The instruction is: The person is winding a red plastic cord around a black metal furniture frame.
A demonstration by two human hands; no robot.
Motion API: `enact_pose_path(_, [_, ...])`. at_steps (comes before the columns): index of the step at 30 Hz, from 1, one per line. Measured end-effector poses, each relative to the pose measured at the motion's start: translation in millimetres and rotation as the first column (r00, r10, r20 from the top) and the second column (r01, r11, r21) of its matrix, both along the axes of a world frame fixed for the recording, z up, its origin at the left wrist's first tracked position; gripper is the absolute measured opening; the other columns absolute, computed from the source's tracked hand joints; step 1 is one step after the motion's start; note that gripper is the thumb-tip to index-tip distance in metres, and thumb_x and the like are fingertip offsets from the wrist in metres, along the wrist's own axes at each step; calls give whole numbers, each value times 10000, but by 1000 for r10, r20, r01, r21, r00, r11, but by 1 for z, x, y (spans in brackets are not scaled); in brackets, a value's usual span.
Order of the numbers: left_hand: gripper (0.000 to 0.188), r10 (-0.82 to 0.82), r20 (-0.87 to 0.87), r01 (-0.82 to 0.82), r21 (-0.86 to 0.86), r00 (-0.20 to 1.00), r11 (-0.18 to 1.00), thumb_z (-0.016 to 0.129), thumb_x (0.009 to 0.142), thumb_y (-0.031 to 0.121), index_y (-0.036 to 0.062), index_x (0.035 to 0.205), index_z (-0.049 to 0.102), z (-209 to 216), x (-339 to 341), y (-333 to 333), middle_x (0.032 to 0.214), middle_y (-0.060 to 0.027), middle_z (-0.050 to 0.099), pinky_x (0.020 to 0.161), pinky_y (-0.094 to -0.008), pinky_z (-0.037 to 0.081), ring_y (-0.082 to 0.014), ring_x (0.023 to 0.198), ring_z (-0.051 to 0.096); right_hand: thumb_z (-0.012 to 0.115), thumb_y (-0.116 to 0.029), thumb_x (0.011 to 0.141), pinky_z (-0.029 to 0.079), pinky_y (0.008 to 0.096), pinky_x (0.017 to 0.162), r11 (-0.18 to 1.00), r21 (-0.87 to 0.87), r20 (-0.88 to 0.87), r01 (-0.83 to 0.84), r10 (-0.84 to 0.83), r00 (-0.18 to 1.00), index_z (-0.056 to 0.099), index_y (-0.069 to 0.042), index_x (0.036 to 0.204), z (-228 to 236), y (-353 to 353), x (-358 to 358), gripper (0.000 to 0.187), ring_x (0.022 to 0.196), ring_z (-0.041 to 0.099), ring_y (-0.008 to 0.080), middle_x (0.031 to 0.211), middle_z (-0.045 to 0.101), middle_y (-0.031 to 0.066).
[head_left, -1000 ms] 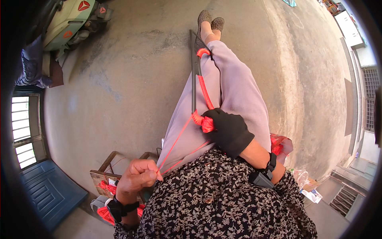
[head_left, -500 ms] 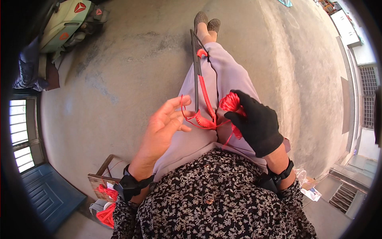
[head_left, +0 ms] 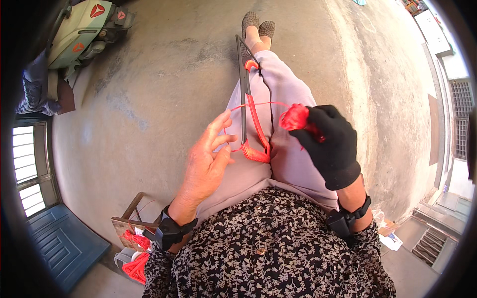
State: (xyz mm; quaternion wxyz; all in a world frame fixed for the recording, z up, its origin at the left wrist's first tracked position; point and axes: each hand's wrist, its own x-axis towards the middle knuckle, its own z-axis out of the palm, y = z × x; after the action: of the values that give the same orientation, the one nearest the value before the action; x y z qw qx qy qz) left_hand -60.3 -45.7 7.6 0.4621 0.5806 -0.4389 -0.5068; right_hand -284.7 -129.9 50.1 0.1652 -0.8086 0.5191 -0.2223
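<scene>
Shifted since half a second ago: red cord bundle (head_left: 294, 117), moved a little toward 1 o'clock (12 being toward the feet); its strand (head_left: 271, 103) now spans across the frame's middle, where earlier it ran by the near end.

Item: narrow black frame (head_left: 243, 124), partly wrapped in red cord. Lies along the lap, over light mauve trousers (head_left: 293, 87). Long axis 12 to 6 o'clock, far end near the shoes (head_left: 250, 21). Red-wrapped corner (head_left: 256, 153) forms the near end, between the hands.

Item: left hand (head_left: 206, 156), bare. Fingers loosely spread, thumb apart, pinching nothing visible; strand loops by the fingertips, then runs down to the wrapped corner. That corner sits at about 3 to 4 o'clock from these fingertips, near but apart. This is the nearer hand.

Item: right hand (head_left: 330, 146), black-gloved. Closed around the bundle, which protrudes toward 10 o'clock. Wrapped corner at about 9 o'clock from the glove, farther off; from the bundle, between 7 and 8.

Relation of note: strand lies crosswise to the frame's long axis, roughly 9 to 3; contact with the bars cannot be told.

Surroundings: wooden stool (head_left: 124, 226) at 8 o'clock, red cord (head_left: 136, 240) upon it; scooter (head_left: 79, 37) at 10.
</scene>
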Motion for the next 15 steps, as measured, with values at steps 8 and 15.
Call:
enact_pose_path(8, [457,-39,-115,61,196,993,979,568,856,-2,-11,1300,460,-13,-5,3,1109,-83,601,647,-249,524,-114,895,599,665,-170,789,501,408,742,902,325,-14,-285,306,952,516,-117,1199,-41,11,29,439,904,622,293,988,622,109])
enact_pose_path(15, [429,49,-307,44,289,951,956,636,847,55,25,1256,514,-39,6,4,1085,-53,618,589,-249,517,-84,858,594,680,-83,785,510,341,817,771,509,527,-384,74,847,474,-63,1270,-48,8,42,528,934,653,241,1051,650,120])
